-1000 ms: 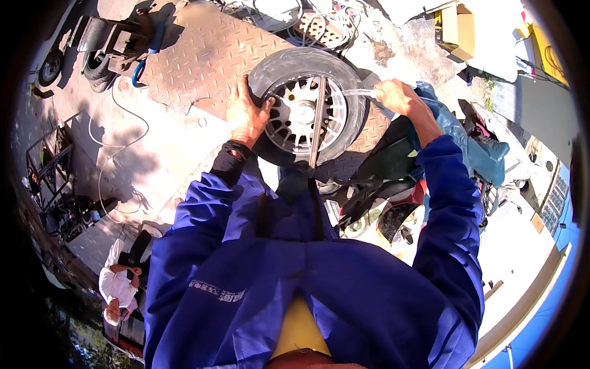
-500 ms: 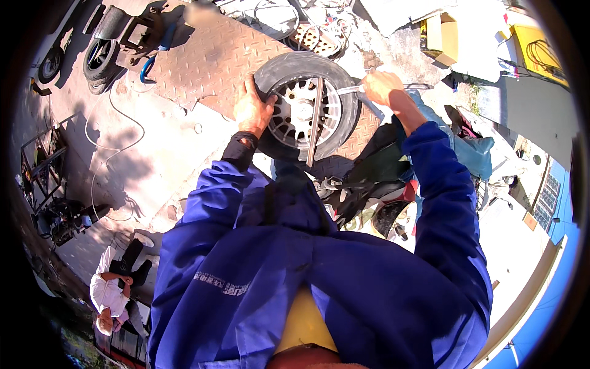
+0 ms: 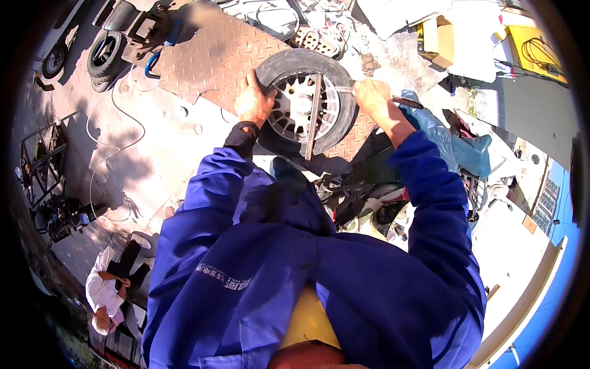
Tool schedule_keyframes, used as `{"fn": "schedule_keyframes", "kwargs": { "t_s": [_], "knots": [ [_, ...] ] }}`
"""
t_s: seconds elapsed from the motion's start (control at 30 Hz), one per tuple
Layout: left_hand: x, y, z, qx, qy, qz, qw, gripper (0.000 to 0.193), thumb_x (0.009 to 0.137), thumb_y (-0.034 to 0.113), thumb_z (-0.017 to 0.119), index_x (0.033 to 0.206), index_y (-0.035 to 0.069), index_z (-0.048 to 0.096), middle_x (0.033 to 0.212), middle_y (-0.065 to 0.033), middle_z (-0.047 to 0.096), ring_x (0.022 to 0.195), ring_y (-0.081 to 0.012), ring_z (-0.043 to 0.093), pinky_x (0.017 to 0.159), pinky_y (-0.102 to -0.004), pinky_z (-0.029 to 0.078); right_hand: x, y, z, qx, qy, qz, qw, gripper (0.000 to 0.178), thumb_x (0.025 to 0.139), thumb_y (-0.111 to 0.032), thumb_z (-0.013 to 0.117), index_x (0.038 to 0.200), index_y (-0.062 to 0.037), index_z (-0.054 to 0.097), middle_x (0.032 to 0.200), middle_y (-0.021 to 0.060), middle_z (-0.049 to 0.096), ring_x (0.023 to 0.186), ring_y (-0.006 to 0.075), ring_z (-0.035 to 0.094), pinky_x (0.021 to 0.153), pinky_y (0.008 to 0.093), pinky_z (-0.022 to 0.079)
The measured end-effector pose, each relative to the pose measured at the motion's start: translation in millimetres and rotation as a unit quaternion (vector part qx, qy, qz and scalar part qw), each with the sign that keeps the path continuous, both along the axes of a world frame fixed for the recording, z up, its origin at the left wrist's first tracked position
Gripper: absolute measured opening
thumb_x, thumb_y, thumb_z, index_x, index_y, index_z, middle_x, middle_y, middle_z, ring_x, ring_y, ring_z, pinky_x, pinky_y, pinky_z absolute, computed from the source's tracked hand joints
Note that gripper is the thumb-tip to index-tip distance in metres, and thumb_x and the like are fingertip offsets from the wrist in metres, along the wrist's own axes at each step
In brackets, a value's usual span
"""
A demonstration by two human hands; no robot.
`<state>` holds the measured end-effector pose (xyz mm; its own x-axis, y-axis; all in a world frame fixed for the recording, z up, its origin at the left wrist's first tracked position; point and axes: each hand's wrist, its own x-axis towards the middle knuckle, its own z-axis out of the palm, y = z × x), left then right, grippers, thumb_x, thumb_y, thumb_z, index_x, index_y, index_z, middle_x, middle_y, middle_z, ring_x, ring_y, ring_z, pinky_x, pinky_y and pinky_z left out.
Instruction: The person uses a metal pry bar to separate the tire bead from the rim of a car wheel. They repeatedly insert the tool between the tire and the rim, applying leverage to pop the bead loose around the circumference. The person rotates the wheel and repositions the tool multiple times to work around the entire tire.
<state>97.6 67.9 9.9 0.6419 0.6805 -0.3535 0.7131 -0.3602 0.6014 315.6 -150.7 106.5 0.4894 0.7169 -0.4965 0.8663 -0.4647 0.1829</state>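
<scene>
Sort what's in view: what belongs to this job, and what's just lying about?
Belongs to the job:
- tyre on its wheel, left hand against it
- metal bar in the right hand
- flat strip across the wheel

Seemingly just lying about:
- cardboard box
- yellow case
- loose tyres

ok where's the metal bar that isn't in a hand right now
In the head view, upper middle, the metal bar lies across the wheel, just right of its centre, between the left hand and the right hand.
</scene>
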Motion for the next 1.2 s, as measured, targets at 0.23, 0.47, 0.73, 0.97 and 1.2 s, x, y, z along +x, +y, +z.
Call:
{"fn": "schedule_keyframes", "kwargs": {
  "t_s": [0.23, 0.47, 0.73, 0.97, 1.2],
  "knots": [
    [-0.1, -4.7, -10.0, 0.009, -0.014, 0.02, 1.0, 0.088, 0.08, 0.027, 0.086, 0.152, 0.005, 0.041, 0.146, -0.0227, 0.054, 0.131, -0.0437, 0.056, 0.106, -0.0499, 0.05, 63.5, -21.2, 104.7, -0.057, 0.56, -0.543, 0.623, 0.027, 0.11, -0.026, 0.052, 0.09, -0.0065, 0.051, 0.066, -0.0021, 0.046, 0.046, 0.0063, 0.046, 0.037, 0.0238, 0.038],
    [-2.1, -7.0, -2.6, 0.01, -0.008, 0.016, 1.0, 0.088, 0.08, 0.027, 0.086, 0.152, 0.006, 0.041, 0.143, -0.0218, 0.055, 0.127, -0.0432, 0.059, 0.103, -0.0503, 0.052, -190.7, 33.4, 2.5, 0.452, 0.325, -0.692, 0.46, 0.022, 0.108, -0.018, 0.051, 0.122, -0.0019, 0.048, 0.081, 0.0036, 0.049, 0.055, 0.0121, 0.047, 0.047, 0.028, 0.04],
    [-8.2, -4.4, -14.2, 0.047, -0.057, 0.007, 0.997, 0.082, 0.083, 0.031, 0.084, 0.148, 0.005, 0.043, 0.137, -0.0243, 0.055, 0.122, -0.0465, 0.06, 0.1, -0.052, 0.052, -225.8, 21.3, -64.4, 0.449, 0.406, -0.689, 0.399, 0.025, 0.107, -0.006, 0.053, 0.131, -0.0022, 0.047, 0.098, 0.0095, 0.062, 0.073, 0.0187, 0.068, 0.065, 0.0364, 0.063],
    [-1.7, -2.5, -10.6, 0.045, -0.035, -0.008, 0.998, 0.084, 0.083, 0.03, 0.085, 0.149, 0.006, 0.039, 0.139, -0.023, 0.051, 0.124, -0.0458, 0.057, 0.102, -0.0522, 0.052, -196.6, -14.0, -36.5, 0.311, 0.27, -0.552, 0.724, 0.022, 0.103, -0.012, 0.061, 0.12, 0.0008, 0.058, 0.092, 0.0188, 0.071, 0.075, 0.0326, 0.074, 0.065, 0.0434, 0.058],
    [-3.9, -3.5, -11.5, 0.048, -0.009, -0.001, 0.999, 0.095, 0.081, 0.04, 0.086, 0.154, 0.005, 0.036, 0.142, -0.0267, 0.049, 0.126, -0.0479, 0.056, 0.105, -0.0521, 0.049, -208.3, -23.8, -34.5, 0.302, 0.104, -0.364, 0.875, 0.049, 0.09, -0.007, 0.074, 0.134, -0.0078, 0.054, 0.127, 0.0262, 0.054, 0.114, 0.0518, 0.059, 0.091, 0.0551, 0.051]
  ]
}}
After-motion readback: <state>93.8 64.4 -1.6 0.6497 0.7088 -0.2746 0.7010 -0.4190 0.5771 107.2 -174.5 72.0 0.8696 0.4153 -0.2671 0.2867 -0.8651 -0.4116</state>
